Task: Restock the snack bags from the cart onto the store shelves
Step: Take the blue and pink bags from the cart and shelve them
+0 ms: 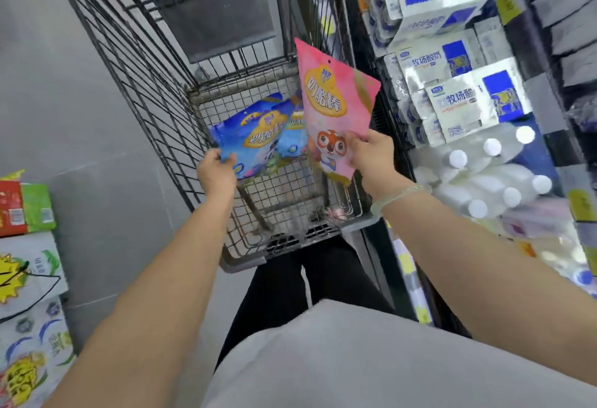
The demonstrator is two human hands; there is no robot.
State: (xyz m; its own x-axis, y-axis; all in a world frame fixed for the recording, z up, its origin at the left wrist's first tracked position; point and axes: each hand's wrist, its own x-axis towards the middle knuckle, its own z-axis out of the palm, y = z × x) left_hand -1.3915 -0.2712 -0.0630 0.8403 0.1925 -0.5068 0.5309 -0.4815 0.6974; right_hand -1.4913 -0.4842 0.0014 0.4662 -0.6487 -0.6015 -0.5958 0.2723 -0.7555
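The wire shopping cart [284, 181] stands hard against the chilled shelves [549, 52] on its right side, with bare grey floor [106, 214] open along its left; stacked cartons [29, 278] crowd the floor's far left edge. Above the cart's near basket there is free room, the tall mesh walls closing in only farther ahead.

The right hand [368, 155] has its grip closed on the lower right edge of a pink snack bag [332, 107], held upright over the basket's right rim, the bag's top corner pointing away from the person. The left hand [216, 170] grips the near left corner of a blue snack bag [255, 143], which lies tilted over more blue bags [292, 136] in the basket, toward its left wall. White bottles [491, 175] and yoghurt packs [458, 107] fill the shelves just beside the pink bag.
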